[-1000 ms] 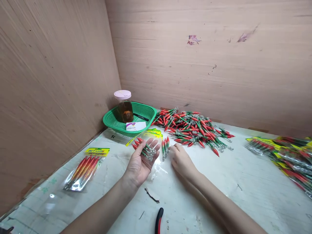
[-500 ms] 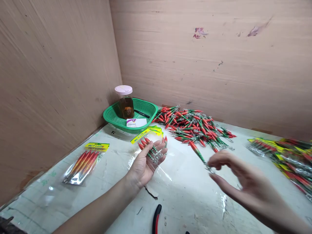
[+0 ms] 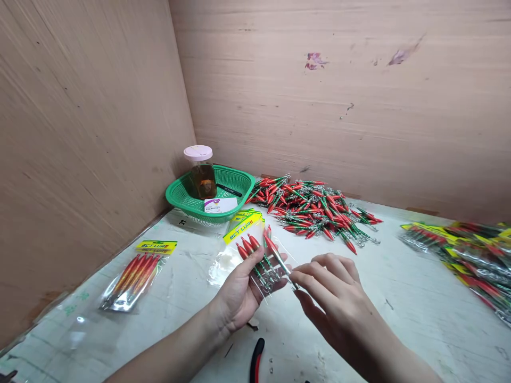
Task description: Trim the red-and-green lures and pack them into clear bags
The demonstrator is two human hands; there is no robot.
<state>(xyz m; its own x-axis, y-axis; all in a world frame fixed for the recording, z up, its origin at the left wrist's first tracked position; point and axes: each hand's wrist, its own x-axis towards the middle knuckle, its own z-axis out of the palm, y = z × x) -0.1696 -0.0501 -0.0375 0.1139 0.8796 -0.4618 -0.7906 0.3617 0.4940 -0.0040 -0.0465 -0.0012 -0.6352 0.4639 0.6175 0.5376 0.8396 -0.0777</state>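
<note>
Several red and green fishing lures (image 3: 258,260) lie side by side in my left hand (image 3: 240,298), palm up, with the thumb pressed over them and their hooks toward the wrist. My right hand (image 3: 334,290) pinches one more lure (image 3: 277,252) by its hook end and holds it over the left fingers, its red tip pointing up and away. Clear plastic bags with yellow "BCT LURE" headers (image 3: 243,226) lie just beyond my left hand. Behind them spreads a loose pile of the same lures (image 3: 319,207).
A green basket (image 3: 179,205) at the back holds a lidded drink cup (image 3: 204,181), a black pen and a card (image 3: 220,205). At left lies a packed bag of orange-red lures (image 3: 133,276); several packed bags (image 3: 475,255) are heaped at right. Red-black plier handles (image 3: 256,359) show at the front edge.
My right hand has moved left with the lure, from the open table to the fingers of my left hand. The view has shifted slightly.
</note>
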